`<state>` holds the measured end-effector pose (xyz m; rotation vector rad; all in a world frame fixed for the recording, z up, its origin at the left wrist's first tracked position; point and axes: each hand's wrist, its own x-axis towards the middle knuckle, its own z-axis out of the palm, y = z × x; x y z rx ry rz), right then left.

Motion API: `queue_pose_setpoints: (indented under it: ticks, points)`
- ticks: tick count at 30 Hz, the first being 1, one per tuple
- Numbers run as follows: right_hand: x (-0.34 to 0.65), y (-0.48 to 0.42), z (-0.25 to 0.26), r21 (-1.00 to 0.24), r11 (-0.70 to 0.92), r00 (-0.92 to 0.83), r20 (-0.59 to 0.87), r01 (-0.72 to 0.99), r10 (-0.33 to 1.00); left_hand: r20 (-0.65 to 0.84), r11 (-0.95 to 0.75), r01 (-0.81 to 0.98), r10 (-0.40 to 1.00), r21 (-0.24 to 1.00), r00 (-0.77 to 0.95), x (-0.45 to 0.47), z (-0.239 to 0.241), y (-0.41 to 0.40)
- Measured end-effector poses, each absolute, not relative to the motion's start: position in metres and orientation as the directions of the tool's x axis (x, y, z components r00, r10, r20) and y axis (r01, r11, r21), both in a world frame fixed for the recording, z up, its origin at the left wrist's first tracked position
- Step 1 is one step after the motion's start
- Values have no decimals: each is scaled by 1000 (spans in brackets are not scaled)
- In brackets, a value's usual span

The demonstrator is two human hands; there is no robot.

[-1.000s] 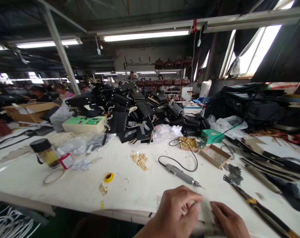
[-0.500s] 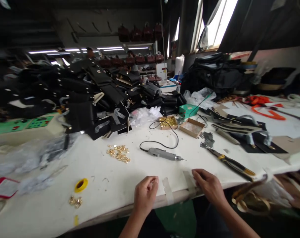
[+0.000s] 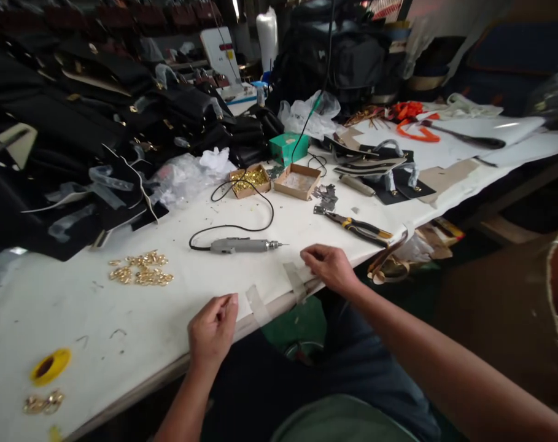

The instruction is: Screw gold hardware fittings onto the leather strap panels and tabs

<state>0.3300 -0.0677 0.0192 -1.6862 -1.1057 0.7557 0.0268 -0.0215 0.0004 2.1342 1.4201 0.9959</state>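
My left hand (image 3: 213, 328) rests at the near edge of the white table (image 3: 223, 273), its fingers curled into a loose fist with nothing showing in it. To the right, my right hand (image 3: 329, 267) lies on the same edge, fingers bent in and thumb against them, also with nothing visible. A grey electric screwdriver (image 3: 242, 245) lies beyond both hands, its bit pointing right. Beyond my right hand are pliers (image 3: 352, 227) with black and yellow handles. Small gold metal fittings (image 3: 143, 268) are heaped left of the screwdriver.
Small cardboard boxes hold gold parts (image 3: 251, 179) and clear pieces (image 3: 298, 180), beside a green box (image 3: 288, 147). Black bags (image 3: 76, 116) pile up at the left back. A yellow tape roll (image 3: 51, 366) lies front left. Tape strips (image 3: 258, 304) cross the table edge.
My view has swung right and down, so the table things appear farther left and more of my lap shows. Both hands stay curled at the table edge; the screwdriver and pliers lie as before.
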Motion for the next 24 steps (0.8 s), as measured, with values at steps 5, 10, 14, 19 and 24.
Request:
queue_pose_setpoints:
  ticks: [5,10,14,19,24]
  points:
    - [363,-47,7,-779,-66,416,259,624,872,370,-420,660,901,622,225,32,-3,-24]
    - [367,-48,-10,-629,-67,315,292,775,903,402,-455,672,882,584,248,33,-4,-26]
    - [363,-50,-10,-570,-64,286,309,819,907,429,-498,670,857,550,286,34,-2,-27]
    - [362,-50,-9,-558,-35,266,338,829,903,423,-497,671,859,550,289,35,0,-28]
    - [360,-50,-7,-556,-35,261,334,830,906,409,-492,679,863,546,297,36,3,-29]
